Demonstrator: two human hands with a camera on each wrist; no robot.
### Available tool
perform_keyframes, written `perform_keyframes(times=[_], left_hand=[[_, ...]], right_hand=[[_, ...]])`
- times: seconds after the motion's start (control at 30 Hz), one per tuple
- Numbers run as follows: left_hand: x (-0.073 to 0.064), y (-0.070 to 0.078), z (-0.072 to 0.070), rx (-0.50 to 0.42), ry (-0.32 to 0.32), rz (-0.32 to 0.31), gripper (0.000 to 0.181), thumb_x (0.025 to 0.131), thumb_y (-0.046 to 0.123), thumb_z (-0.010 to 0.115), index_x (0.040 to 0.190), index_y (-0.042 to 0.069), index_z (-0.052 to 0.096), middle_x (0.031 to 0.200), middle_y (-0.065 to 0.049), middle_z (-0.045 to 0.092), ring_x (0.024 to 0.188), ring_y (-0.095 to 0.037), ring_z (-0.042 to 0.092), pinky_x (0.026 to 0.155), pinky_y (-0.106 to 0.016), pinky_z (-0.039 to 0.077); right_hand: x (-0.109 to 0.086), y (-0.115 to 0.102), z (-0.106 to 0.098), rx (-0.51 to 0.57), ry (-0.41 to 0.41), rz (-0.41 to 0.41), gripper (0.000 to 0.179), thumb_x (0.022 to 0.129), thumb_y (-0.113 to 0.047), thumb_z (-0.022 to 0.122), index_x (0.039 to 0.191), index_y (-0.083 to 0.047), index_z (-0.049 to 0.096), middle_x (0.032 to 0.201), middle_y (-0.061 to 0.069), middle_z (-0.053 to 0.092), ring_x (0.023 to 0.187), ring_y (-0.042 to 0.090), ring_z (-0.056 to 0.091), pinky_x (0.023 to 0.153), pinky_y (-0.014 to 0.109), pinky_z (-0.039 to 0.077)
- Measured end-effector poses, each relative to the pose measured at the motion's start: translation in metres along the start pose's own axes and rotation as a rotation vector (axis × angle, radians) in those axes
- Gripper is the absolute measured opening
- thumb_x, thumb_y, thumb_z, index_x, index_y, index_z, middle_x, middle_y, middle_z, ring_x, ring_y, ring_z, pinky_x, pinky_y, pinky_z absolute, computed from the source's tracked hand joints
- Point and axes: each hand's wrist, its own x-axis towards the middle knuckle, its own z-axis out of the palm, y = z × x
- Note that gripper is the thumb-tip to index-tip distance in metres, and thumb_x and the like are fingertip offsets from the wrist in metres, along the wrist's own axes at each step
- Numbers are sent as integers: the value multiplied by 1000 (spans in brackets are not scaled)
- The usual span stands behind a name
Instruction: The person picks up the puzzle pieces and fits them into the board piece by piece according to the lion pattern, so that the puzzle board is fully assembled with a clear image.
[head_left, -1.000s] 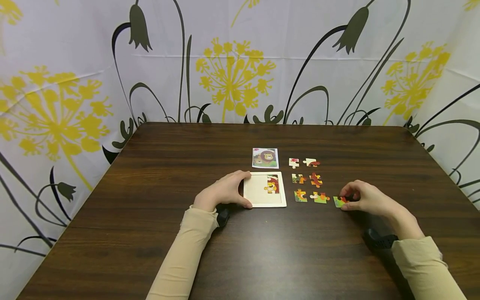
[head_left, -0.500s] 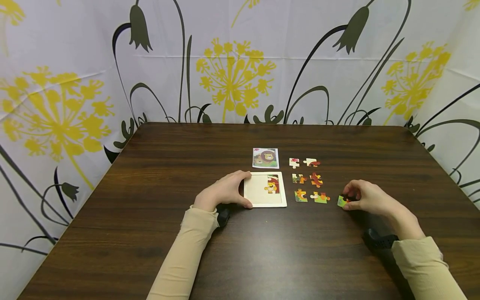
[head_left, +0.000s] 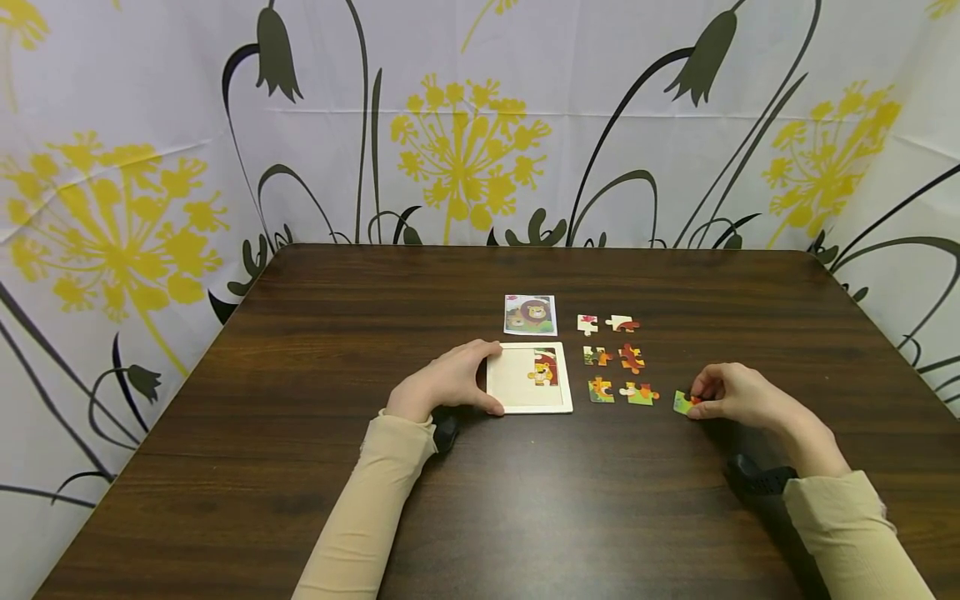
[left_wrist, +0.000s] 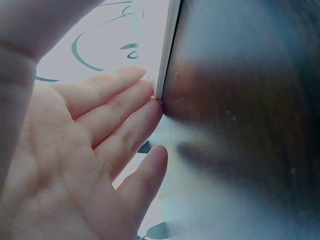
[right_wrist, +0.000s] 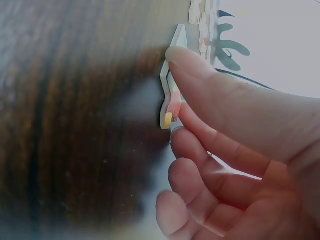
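My left hand (head_left: pixel 444 383) holds the left side of a pale puzzle tray (head_left: pixel 512 383), thumb at the near corner and a finger at the far one. In the left wrist view its fingertips meet the tray's edge (left_wrist: pixel 169 50). Joined pieces showing part of a lion (head_left: pixel 544 367) lie at the tray's upper right. Out to the right, my right hand (head_left: pixel 738 396) pinches a green and red puzzle piece (head_left: pixel 681 402) between thumb and fingers, partly covering it. The right wrist view shows this piece (right_wrist: pixel 173 97) edge-on under the thumb, close over the table.
Several loose jigsaw pieces (head_left: pixel 632 358) lie in rows between the tray and my right hand. Behind the tray is a lion picture card (head_left: pixel 530 316). A flower-patterned curtain (head_left: pixel 480 125) hangs past the far edge of the dark wooden table (head_left: pixel 390 292).
The right hand has shifted slightly right with the puzzle piece, away from the neighbouring piece, and the piece has turned a little. The left hand and tray stay where they were.
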Motion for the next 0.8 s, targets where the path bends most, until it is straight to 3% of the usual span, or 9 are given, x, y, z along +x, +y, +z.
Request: perform_keyframes(times=[0.47,0.8], left_hand=[[0,0,1,3,-1,-1,84,67,32,85,134,1,45,131,-12,53,119,-23,50,105,-37,40],[1,-1,1,2,-2,-3,85,66,32,85,134,1,45,132,-12,52,120,-23,49,105,-37,39]], right_hand=[[2,0,1,104,6,-24,31,72,-14,80,88,1,59,79,3,60,69,5,54,61,20,48],[1,7,-3,224,-53,-91,16,80,-7,71,92,1,64,82,6,63,69,2,55,63,20,49]])
